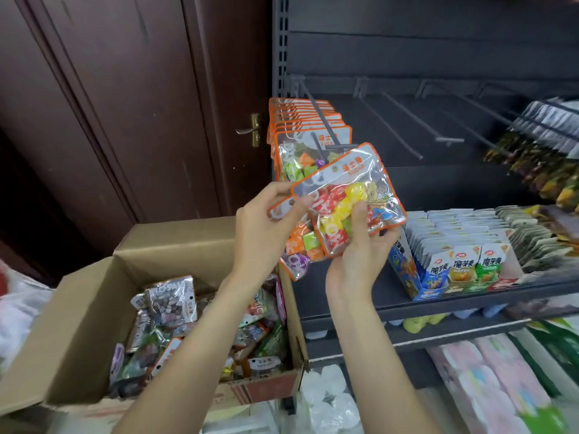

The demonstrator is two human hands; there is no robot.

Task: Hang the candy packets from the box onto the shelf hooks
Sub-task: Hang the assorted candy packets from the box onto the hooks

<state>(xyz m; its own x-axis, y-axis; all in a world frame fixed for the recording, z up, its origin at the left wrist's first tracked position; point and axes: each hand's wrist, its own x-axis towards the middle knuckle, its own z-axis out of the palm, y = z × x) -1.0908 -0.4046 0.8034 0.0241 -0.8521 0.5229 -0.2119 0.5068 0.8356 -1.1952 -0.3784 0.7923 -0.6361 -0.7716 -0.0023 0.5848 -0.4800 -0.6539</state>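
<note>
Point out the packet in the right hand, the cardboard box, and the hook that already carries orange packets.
packet [347,195], head view, on its clear front over the candies.
box [78,311], head view, on its left inner wall.
hook [316,112], head view, on the bare rod above the hung packets.

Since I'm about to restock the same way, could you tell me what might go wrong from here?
The left hand and right hand hold two packets together; one may slip while threading. The leftmost hook already looks crowded with orange packets, so another may catch at the tip.
</note>
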